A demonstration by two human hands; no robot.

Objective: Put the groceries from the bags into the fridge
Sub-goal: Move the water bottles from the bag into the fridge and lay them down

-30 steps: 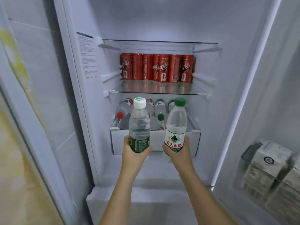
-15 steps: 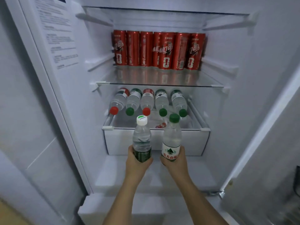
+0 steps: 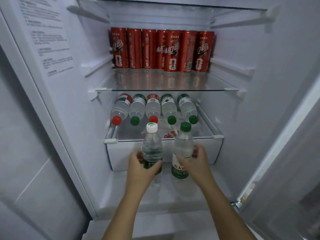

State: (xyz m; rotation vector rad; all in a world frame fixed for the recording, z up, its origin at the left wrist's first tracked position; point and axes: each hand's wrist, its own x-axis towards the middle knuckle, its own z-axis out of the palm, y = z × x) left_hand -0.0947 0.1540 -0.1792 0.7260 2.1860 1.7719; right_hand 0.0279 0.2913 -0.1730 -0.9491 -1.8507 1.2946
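Left hand: fingers curled round the lower body of a clear plastic water bottle with a white cap and dark green label, thumb across the label on the near side. Bottle upright, cap well above the fingers.

Right hand: fingers clamped round the middle of a clear plastic water bottle with a green cap and green-and-white label. Fingertips showed past its far side. The label and base hung below the grip. Bottle leaned slightly left at the base. Could not tell whether the base touched the fridge floor; that part was blurred.

The two bottles stood just beside each other, apart, inside the open white fridge.

Just beyond the fingers: the white drawer front. Above and behind the fingers, in the drawer, a crumpled clear plastic bag with red print. Further back, a row of five clear bottles with red and green caps, lying caps forward.

Well above the fingers: a glass shelf carrying a row of tall red drink cans.
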